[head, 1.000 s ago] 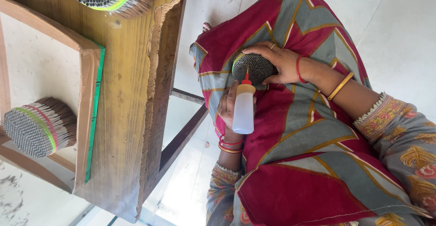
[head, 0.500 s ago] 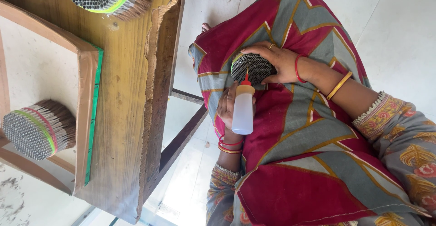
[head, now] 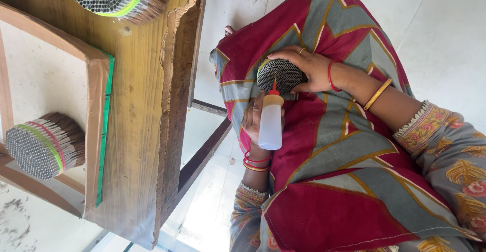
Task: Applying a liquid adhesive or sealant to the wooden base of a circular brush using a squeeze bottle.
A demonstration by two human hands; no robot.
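White plastic squeeze bottle [head: 270,123] sits at frame centre, clasped in the left hand [head: 251,120], its red nozzle touching the bundle of thin tubes [head: 279,74] gripped by the right hand [head: 310,67], with nothing shifted since a moment ago.

Single head view, close, looking down onto lap, wooden table [head: 136,130] at left

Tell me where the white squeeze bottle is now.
In the head view, the white squeeze bottle is right of centre, held over the lap, its red tip at the tube bundle.
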